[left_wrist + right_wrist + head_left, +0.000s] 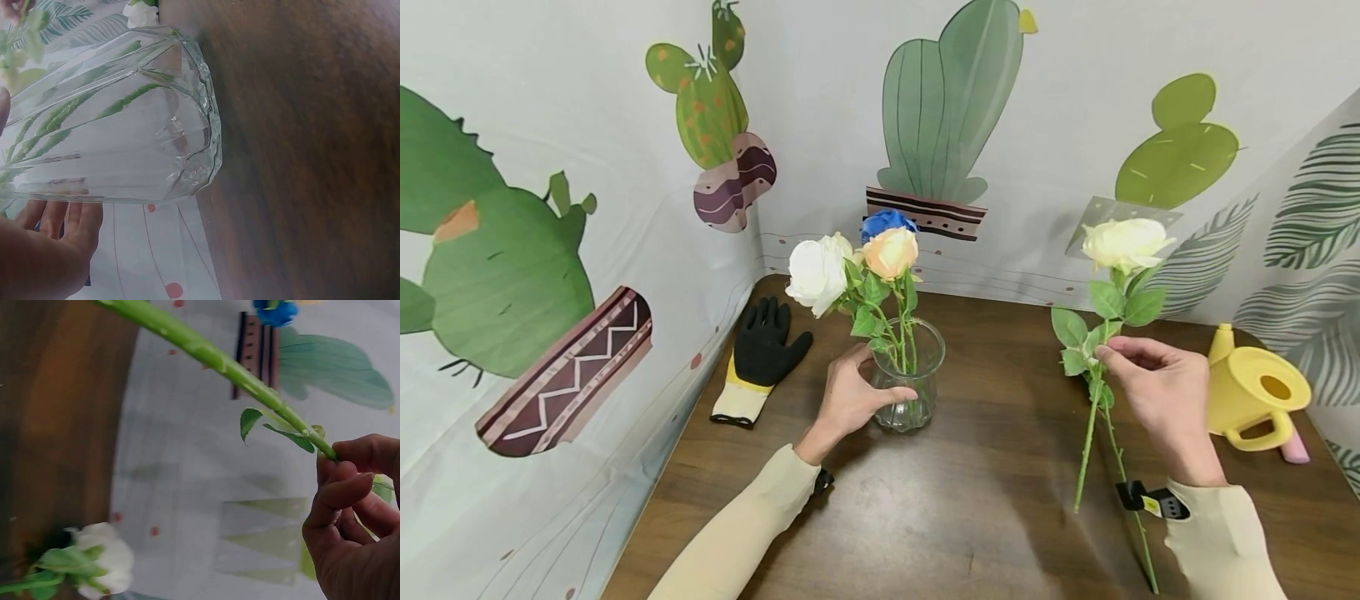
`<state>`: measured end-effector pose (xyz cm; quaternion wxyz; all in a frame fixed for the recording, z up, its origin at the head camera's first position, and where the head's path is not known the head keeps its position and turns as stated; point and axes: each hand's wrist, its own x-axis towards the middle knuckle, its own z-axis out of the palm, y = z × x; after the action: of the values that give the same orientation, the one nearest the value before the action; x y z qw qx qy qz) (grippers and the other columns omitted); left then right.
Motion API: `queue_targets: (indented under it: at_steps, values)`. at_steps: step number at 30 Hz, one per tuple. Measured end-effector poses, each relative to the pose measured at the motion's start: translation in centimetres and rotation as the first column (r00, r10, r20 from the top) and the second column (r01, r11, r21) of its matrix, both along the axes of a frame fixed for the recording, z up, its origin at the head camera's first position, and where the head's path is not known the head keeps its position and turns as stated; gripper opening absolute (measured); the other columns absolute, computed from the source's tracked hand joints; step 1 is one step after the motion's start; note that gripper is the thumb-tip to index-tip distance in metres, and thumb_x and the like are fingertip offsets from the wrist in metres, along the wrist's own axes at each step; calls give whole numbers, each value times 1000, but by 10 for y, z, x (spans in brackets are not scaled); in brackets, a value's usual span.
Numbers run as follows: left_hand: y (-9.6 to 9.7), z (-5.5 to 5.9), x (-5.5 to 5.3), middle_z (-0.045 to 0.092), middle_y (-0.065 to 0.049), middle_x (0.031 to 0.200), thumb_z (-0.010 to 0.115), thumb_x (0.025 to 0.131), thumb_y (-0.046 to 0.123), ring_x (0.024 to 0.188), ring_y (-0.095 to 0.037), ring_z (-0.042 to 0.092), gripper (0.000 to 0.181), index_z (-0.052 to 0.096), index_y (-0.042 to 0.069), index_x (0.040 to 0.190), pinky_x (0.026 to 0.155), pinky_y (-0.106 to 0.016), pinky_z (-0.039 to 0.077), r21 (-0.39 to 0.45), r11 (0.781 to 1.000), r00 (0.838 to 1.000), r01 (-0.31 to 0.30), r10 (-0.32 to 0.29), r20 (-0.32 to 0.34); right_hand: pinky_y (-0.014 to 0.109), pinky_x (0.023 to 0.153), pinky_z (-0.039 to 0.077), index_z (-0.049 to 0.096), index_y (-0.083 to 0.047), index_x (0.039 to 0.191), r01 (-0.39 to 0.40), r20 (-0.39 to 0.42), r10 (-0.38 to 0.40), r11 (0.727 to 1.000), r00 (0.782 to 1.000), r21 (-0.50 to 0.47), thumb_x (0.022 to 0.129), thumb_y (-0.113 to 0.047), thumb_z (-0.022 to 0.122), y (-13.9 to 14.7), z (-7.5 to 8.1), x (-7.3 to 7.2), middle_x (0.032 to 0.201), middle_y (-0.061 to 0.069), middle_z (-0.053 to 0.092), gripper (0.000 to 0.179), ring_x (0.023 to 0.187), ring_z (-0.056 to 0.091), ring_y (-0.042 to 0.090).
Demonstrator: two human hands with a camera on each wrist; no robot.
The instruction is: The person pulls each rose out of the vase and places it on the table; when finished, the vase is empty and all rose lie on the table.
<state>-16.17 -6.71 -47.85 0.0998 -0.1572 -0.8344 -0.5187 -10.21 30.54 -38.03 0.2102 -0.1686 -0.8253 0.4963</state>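
Head view, with 12 o'clock straight ahead of you, has a ribbed clear glass vase (pixel 927 379) near the middle of the brown wood-grain bench (pixel 992 500), and it looks upright. Your left hand (pixel 853 393) is round its 9 o'clock side, thumb across the near face and fingers behind, parted by the vase's width. Your right hand (pixel 1161 387), at the vase's 3 o'clock, pinches the green stem of a pale cream rose (pixel 1126 243) between thumb and fingertips, close to its leaves; its lower end hangs free toward 6 o'clock.

That small pinch is the likeliest weak point: a heavy bloom above and a long stem below could make it twist or slip. A second stem (pixel 1142 533) passes beneath your black wrist device (pixel 1153 502), so a low sweep of the arm could drag it. It probably belongs to the white rose lying on the bench (pixel 109 556) in the right wrist view.

At the vase, a fluffy white rose (pixel 818 273) leans out toward 10 o'clock, beside a peach rose (pixel 891 252) and a blue rose (pixel 880 223). That lean could tip the smooth glass if your left hold loosens, and a knock could tangle the leaves. A yellow watering can (pixel 1243 392) sits just beyond your right hand at 3 o'clock, where a backward elbow or wrist might bump it.
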Motion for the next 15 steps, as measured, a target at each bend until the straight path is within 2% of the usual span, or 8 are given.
queue_targets:
  at_steps: [4,9,15]
  values:
    - [0,0,0,82,-7,124,106,68,33,119,-28,77,69,79,14,129,102,-47,63,1,1000,1000,3,-3,3,9,55,48,86,-11,92,-38,71,34,998,997,52,93,-12,85,7,-17,-2,67,-36,67,2,62,62,-13]
    - [0,-1,-1,82,-7,123,106,68,33,118,-27,78,69,79,14,128,101,-46,63,-9,1000,1000,-2,2,-7,10,56,48,83,6,107,-114,135,99,988,986,109,95,-15,83,14,-36,-4,68,-42,63,24,65,61,-15]
    - [0,1,0,82,-7,123,106,68,32,118,-28,78,67,79,14,127,100,-46,63,-6,1000,1000,-1,1,-3,14,56,49,83,5,111,-170,217,133,971,967,165,96,-17,82,20,-54,-3,67,-46,58,27,66,59,-14]
